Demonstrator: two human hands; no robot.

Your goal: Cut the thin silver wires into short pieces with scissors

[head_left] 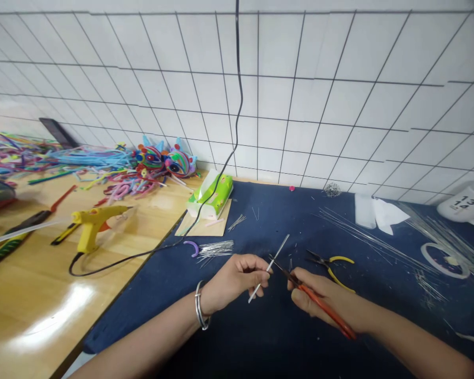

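Observation:
Between its thumb and fingers, my left hand (237, 279) pinches a thin white stick (278, 250), which slants up to the right. A silver bangle (199, 305) circles that wrist. My right hand (316, 295) is closed around a pair of red-handled pliers (326, 309). Their narrow dark tips point up-left and reach the stick just above my left fingertips; whether they grip it I cannot tell. Just right of the pliers' tips lie yellow-handled pliers (334, 263), partly behind my right hand. Short wire pieces (217, 248) are heaped beyond my left hand.
A dark blue cloth (268, 210) covers the work area. A green tissue pack (217, 195) rests on a board. On the wooden table (150, 216) at left are a yellow glue gun (92, 223) and colourful pipe cleaners (90, 158). Long wires (363, 231) and a white mug (464, 205) occupy the right.

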